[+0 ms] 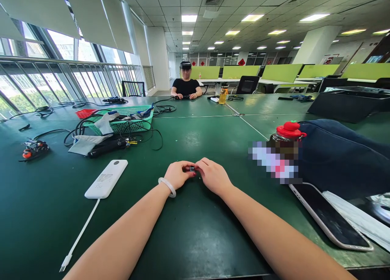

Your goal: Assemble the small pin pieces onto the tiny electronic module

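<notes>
Over the green table (pixel 195 227) my two hands meet in front of me. My left hand (pixel 177 174), with a pale bangle (pixel 167 186) at its wrist, pinches a tiny dark part with light specks (pixel 192 169) between thumb and fingers. Its exact kind is too small to make out. From the other side my right hand (pixel 213 175) comes up against it, fingers bent and pressed together at the part's edge. Whether the right fingers grip the part or only touch it is hidden.
A white power bank (pixel 106 179) with a cable lies to the left. Behind it are a green basket (pixel 122 127), gloves and cables. At right are a phone (pixel 332 215), a dark blue bag (pixel 341 158) and a red-lidded bottle (pixel 286 135). A person (pixel 186 83) sits opposite.
</notes>
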{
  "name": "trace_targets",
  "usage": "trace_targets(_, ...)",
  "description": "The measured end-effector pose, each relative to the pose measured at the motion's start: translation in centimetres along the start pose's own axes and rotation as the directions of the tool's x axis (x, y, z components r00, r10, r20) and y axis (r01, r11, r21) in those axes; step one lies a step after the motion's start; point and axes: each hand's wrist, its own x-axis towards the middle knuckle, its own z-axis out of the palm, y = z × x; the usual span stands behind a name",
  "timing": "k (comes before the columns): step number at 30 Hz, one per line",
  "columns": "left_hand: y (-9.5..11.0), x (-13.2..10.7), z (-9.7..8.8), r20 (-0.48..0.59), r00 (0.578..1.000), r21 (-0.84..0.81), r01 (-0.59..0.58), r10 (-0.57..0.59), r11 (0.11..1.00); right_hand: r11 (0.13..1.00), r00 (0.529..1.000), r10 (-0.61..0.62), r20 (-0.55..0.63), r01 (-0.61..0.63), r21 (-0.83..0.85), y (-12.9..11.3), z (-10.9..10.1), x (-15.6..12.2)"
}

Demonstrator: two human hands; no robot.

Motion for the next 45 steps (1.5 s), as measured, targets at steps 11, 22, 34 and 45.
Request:
trace_targets(11,-1.7,1.1,-0.7,-0.088,0.985,-0.419,0.097,-0.147,0.903,0.996,0.982,-0.072,0.176,0.062,0.058,-0.4,0.9,-0.5)
trace_targets(22,-0.7,0.5,0.0,-0.093,0.996,-0.191,-0.012,-0.005,0.982,0.975,0.989,0.133,-0.068,-0.118,0.187,-0.1,0.2,-0.2)
trace_targets(34,0.3,0.2,0.1,0.041,0.998,-0.501,0.061,-0.047,0.863,0.948,0.951,0.153,-0.268,-0.065,0.312,0.2,0.2,-0.4)
trace_targets(45,0.1,0.3,-0.4,0.1,0.971,-0.632,0.232,-0.219,0.739,0.963,0.988,0.151,0.011,-0.15,0.224,1.7,0.1,-0.4)
